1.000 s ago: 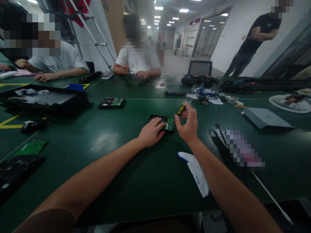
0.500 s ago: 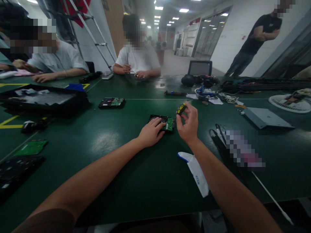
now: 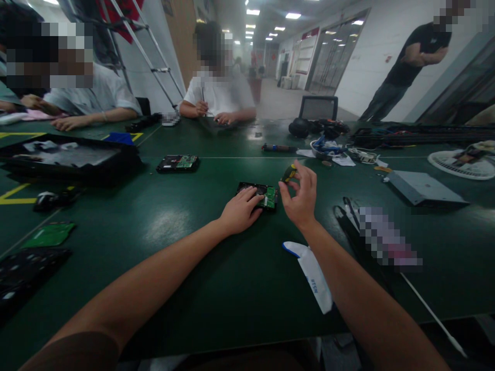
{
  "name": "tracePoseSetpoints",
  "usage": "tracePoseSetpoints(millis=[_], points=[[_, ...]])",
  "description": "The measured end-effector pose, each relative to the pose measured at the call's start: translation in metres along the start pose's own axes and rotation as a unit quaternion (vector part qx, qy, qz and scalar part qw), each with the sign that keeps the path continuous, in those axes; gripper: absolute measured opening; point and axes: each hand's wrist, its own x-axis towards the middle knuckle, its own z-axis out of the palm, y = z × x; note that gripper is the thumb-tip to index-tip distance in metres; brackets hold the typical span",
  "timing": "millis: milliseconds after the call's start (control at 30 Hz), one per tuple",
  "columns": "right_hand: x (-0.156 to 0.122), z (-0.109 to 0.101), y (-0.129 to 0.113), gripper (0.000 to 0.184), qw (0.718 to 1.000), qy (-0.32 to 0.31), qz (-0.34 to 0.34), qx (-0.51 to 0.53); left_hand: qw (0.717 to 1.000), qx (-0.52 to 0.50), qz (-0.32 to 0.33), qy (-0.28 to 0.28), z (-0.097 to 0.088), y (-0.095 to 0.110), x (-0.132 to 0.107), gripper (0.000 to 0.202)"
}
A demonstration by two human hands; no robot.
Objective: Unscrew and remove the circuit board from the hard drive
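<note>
My left hand (image 3: 240,210) lies over a hard drive (image 3: 270,198) on the green table, fingers stretched across its top and thumb at the near side. The drive's green circuit board shows at its right end; my fingers hide part of the rest. Just right of the drive, my right hand (image 3: 300,195) is closed in a pinch round a yellow-and-black screwdriver (image 3: 288,174). Only its handle can be made out, tilted in my fingers; the shaft and tip cannot be seen clearly.
Another hard drive (image 3: 178,163) lies farther back left, near a black tray (image 3: 73,170). Green circuit board (image 3: 50,235) at left. A white-and-blue packet (image 3: 315,278) lies by my right forearm, a grey metal box (image 3: 427,187) farther right. Co-workers sit across the table.
The screwdriver handle has turned in my right fingers, so its yellow patches show differently. My right hand shifts very slightly; my left hand and the hard drive keep their place.
</note>
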Motion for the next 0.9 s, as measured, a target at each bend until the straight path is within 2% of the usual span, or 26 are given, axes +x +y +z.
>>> tracePoseSetpoints(millis=[100,367,567,900], points=[[0.0009,-0.0003,0.001,0.067,1.0,0.014,-0.005,0.0,1.0,0.005,0.001,0.0,0.0002,-0.0002,-0.0002,0.047],[-0.0007,-0.0003,-0.0002,0.068,1.0,-0.016,-0.007,0.009,1.0,0.007,0.004,0.001,0.0003,0.0008,0.0005,0.046],[0.0015,-0.0006,-0.0004,0.069,1.0,0.006,-0.004,0.006,1.0,0.0,0.005,0.011,0.0037,-0.0011,-0.0001,0.046],[0.0008,-0.0007,-0.0026,0.063,1.0,-0.006,-0.001,0.028,1.0,-0.002,0.006,0.007,0.0029,-0.0009,0.0004,0.045]])
